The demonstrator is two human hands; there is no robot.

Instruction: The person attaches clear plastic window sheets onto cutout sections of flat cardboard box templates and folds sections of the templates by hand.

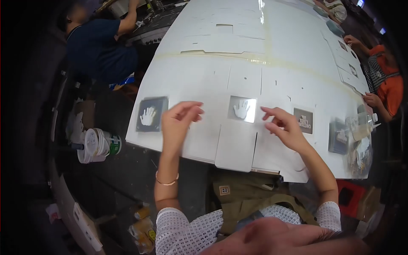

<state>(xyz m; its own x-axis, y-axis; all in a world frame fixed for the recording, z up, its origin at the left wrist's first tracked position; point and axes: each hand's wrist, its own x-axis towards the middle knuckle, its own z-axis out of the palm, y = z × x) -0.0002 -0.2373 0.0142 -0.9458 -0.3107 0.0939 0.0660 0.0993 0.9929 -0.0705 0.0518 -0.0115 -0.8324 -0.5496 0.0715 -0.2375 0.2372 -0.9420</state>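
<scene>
Over white table (191, 80), our left hand (177, 118) and right hand (290, 129) hung half-curled, empty, flanking glossy handprint plate (241, 109); careless touch, we judged, could smudge print.

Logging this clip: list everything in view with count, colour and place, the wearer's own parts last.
Table: one, white, centre
Middle handprint plate: one, grey with white print, between the hands
Left handprint plate: one, dark grey with white print, table's left corner
Lettered plate: one, dark with pale letters, beyond right hand
Bottle: one, clear, table's right side
Plastic bag: one, clear, below bottle
Bucket: one, white with green label, left floor
Co-workers: at least three; blue, orange, pale tops; upper left, right, upper right
Floor clutter: uncountable, mixed colours, lower left
Apron: one, olive, on wearer
Bracelet: one, gold-toned, left wrist
Left hand: one, bare, over table
Right hand: one, bare, over table
</scene>
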